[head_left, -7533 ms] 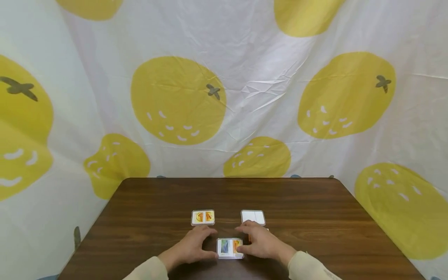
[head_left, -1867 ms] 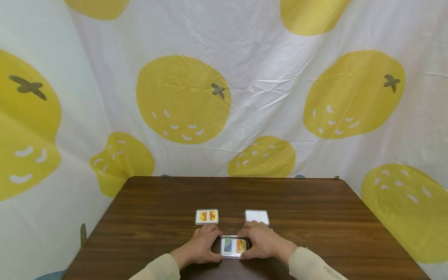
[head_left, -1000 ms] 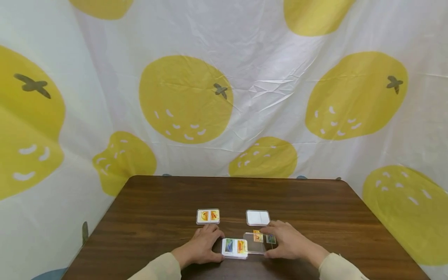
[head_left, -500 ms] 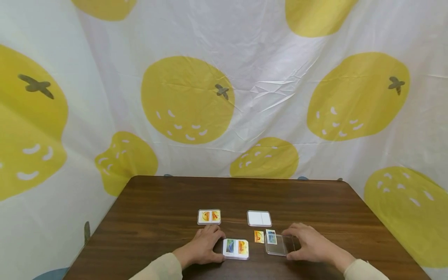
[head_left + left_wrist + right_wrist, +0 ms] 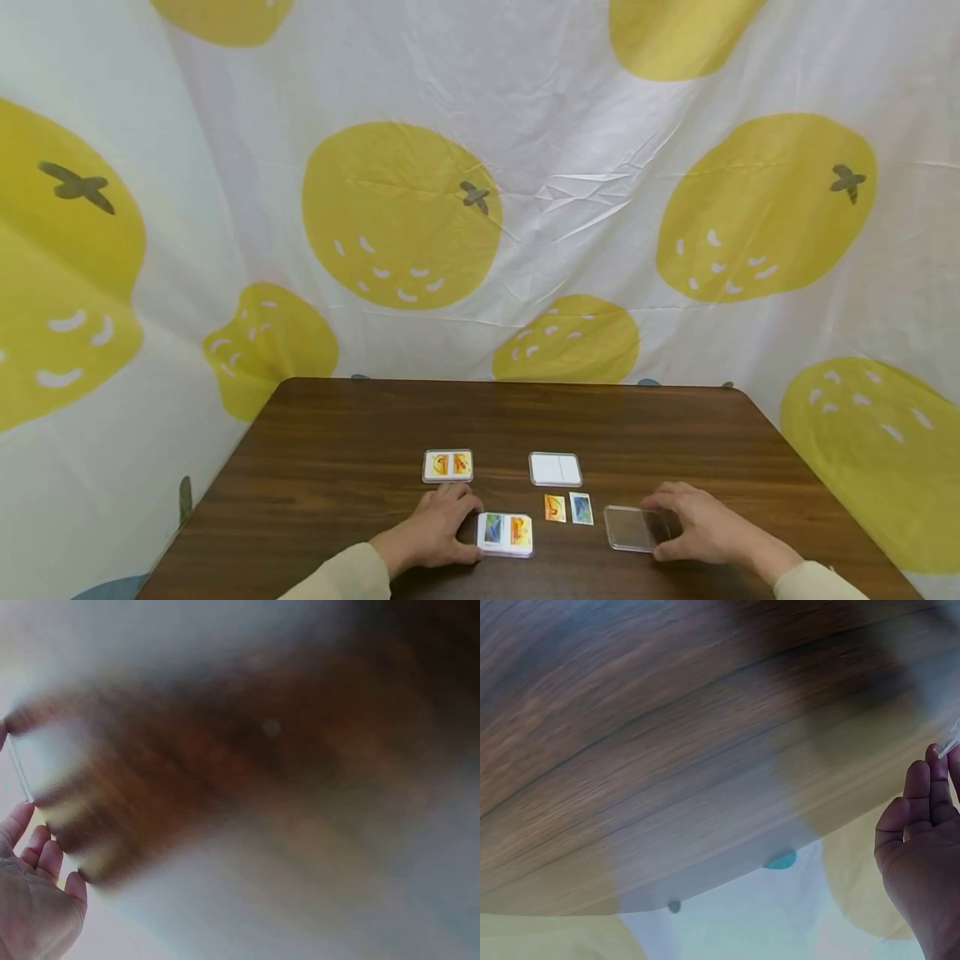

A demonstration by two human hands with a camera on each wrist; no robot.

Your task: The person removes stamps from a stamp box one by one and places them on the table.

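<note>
Left hand: my left hand (image 5: 435, 529) has thumb and fingertips clamped at the left end of the near card box (image 5: 506, 535).
Near card box: flat on the table (image 5: 360, 425); blue picture left, orange picture right.
Right hand: my right hand (image 5: 697, 527) pinches the right end of the clear lid (image 5: 628, 529), thumb on the near side.
Clear lid: right of the box, well apart; whether it touches the table, cannot tell.
Loose cards: orange card (image 5: 555, 508) and blue card (image 5: 581, 508), side by side, between box and lid.
Far left box (image 5: 447, 466): two orange pictures.
Far right box (image 5: 555, 469): white face, dividing line.
</note>
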